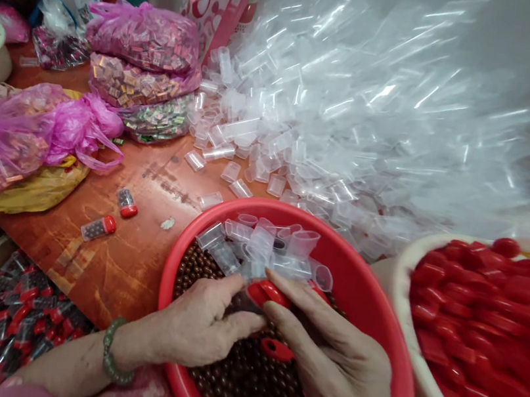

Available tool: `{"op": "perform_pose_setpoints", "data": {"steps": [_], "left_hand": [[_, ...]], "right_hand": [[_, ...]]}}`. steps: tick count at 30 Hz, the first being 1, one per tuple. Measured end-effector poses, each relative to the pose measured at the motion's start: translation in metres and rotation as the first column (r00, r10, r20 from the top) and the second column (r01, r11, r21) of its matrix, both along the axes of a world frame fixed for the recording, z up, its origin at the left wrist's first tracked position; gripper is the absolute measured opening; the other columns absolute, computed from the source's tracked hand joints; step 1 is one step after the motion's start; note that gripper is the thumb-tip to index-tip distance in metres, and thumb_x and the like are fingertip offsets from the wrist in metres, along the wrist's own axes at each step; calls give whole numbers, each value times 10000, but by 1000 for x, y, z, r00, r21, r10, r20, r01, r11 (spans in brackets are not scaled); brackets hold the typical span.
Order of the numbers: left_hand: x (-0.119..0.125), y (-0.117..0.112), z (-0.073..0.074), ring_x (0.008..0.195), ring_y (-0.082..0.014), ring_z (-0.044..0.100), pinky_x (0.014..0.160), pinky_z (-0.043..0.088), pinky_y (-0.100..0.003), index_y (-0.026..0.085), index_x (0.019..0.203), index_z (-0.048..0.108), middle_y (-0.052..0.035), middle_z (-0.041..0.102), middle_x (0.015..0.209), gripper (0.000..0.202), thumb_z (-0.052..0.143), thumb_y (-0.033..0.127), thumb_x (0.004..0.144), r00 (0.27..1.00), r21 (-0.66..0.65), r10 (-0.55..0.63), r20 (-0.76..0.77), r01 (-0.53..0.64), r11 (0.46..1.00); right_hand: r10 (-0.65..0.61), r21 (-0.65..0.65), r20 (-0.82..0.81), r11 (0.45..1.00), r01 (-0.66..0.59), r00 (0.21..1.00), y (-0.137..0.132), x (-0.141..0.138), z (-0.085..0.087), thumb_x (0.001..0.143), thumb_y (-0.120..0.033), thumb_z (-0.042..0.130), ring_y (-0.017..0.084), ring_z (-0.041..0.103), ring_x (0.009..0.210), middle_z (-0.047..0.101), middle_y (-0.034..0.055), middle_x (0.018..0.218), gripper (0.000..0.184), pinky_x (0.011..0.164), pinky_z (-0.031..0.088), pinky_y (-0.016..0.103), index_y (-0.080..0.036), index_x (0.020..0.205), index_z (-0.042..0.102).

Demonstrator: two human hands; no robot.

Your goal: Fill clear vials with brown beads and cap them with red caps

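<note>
Over the red basin (307, 214), my left hand (204, 322) closes its thumb and fingers round a small clear container (239, 302), mostly hidden by the fingers. My right hand (344, 366) pinches a shiny red cap (268, 293) at the mouth of that container. Whether the cap is fully seated I cannot tell. Brown beads (256, 393) fill the basin below both hands. Several empty clear plastic tubes (263, 244) lie on the beads at the far side. Another red cap (277, 349) rests on the beads under my right hand.
A white tub (400, 278) of red caps stands at the right. Loose clear tubes (356, 119) heap up against the wall. Two capped containers (98, 227) lie on the table. Finished-looking capped containers (12, 320) fill a box at lower left. Pink bags (145, 34) sit at the back.
</note>
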State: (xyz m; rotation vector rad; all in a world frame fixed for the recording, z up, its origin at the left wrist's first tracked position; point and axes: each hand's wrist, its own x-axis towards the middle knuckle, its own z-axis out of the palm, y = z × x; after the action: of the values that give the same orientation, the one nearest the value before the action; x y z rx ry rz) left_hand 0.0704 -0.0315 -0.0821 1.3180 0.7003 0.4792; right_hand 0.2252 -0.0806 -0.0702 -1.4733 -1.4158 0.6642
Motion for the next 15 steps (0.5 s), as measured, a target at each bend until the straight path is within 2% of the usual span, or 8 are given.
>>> {"op": "perform_pose_setpoints", "data": {"steps": [3, 8, 10, 12, 15], "left_hand": [[0, 1, 2, 862, -161, 599, 783, 457, -271, 147, 1106, 607, -36, 662, 938, 258, 502, 289, 918, 997, 63, -67, -24, 69, 996], [-1, 0, 5, 813, -172, 599, 771, 450, -285, 129, 1033, 593, -54, 663, 896, 223, 496, 291, 915, 988, 177, -58, -143, 84, 981], [-1, 1, 5, 824, -174, 591, 781, 452, -287, 143, 1018, 585, -52, 658, 912, 201, 500, 288, 908, 991, 172, -54, -123, 75, 982], [-1, 3, 5, 797, -157, 566, 764, 452, -273, 155, 962, 579, -32, 633, 872, 168, 504, 293, 903, 997, 119, -56, -55, 62, 991], [-2, 5, 3, 670, -112, 485, 665, 421, -240, 150, 821, 547, -2, 552, 735, 209, 488, 331, 908, 995, -28, -82, 60, 83, 996]], "right_hand": [[-10, -36, -32, 999, 8, 999, 0, 3, -1, 826, -237, 696, 131, 712, 917, 751, -40, 1034, 305, 822, 569, 192, -386, 1092, 716], [17, -15, -67, 1000, -18, 998, -1, 2, -1, 859, -191, 649, 134, 719, 804, 756, -23, 948, 272, 737, 594, 218, -353, 1062, 730], [51, 44, 40, 998, -53, 998, -2, 4, -2, 870, -176, 635, 146, 716, 862, 751, -17, 992, 308, 816, 584, 257, -348, 1118, 703], [88, 105, 215, 988, -113, 973, -3, 6, -2, 872, -219, 647, 173, 703, 939, 735, 14, 1059, 369, 869, 566, 292, -323, 1226, 641], [140, 137, 451, 965, -223, 882, -2, 7, 0, 840, -433, 672, 230, 683, 958, 702, 90, 1077, 590, 791, 575, 320, -245, 1373, 501]]}}
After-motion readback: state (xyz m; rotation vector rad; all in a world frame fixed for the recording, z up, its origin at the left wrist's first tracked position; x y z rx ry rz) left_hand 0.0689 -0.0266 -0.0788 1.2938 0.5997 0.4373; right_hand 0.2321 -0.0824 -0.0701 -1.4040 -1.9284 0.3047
